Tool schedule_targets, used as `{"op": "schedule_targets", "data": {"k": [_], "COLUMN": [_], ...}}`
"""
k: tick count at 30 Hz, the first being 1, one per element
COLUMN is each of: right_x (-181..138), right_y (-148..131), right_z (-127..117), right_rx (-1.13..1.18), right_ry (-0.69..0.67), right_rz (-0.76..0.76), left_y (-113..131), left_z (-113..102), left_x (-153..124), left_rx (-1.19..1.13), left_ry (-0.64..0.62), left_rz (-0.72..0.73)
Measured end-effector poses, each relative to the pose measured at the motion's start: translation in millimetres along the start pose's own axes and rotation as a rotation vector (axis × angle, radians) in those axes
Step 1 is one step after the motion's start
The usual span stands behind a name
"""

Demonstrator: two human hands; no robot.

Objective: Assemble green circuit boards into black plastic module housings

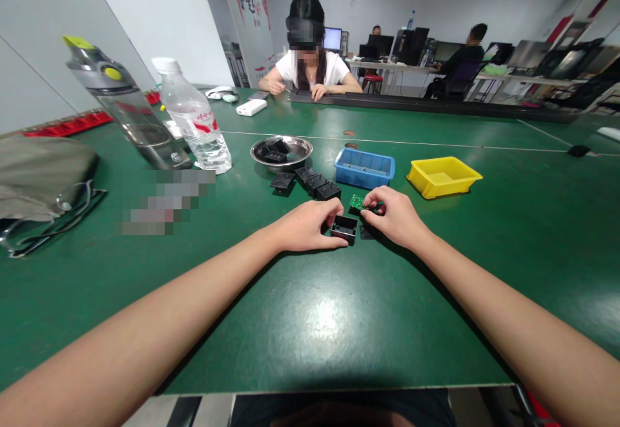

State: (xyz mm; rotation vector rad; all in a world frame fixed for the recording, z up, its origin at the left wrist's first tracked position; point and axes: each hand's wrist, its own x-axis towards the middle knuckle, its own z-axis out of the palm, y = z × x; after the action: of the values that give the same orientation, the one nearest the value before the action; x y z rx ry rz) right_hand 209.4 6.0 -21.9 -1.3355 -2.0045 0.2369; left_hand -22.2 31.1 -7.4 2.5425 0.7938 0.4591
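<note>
My left hand (314,225) grips a small open-topped black plastic box (345,228) between thumb and fingers, its hollow side facing up. Just to the right, my right hand (390,216) pinches a small green circuit board (357,203) by its edge, beside and slightly beyond the box. A flat black piece (368,232) lies on the table under my right fingers. Beyond my left hand sit several closed black boxes (317,185) in a row, with another black piece (283,183) to their left.
A metal bowl (301,149) holds black parts. Behind my hands stand a blue divided tray (365,168) and a yellow bin (443,176). To the left are a clear water bottle (196,117), a grey bottle (128,110) and a cloth bag (43,175). A person (310,59) sits across the green table (310,323).
</note>
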Motion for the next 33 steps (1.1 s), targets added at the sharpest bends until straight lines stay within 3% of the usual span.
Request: {"op": "schedule_targets", "data": {"k": [33], "right_x": [0.7], "right_y": [-4.3], "right_z": [-1.4], "right_rx": [0.013], "right_ry": [-0.016], "right_rz": [0.031], "left_y": [-1.1], "left_z": [1.2], "left_x": [0.3], "left_rx": [-0.005], "left_ry": [0.054], "left_rz": [0.016]}}
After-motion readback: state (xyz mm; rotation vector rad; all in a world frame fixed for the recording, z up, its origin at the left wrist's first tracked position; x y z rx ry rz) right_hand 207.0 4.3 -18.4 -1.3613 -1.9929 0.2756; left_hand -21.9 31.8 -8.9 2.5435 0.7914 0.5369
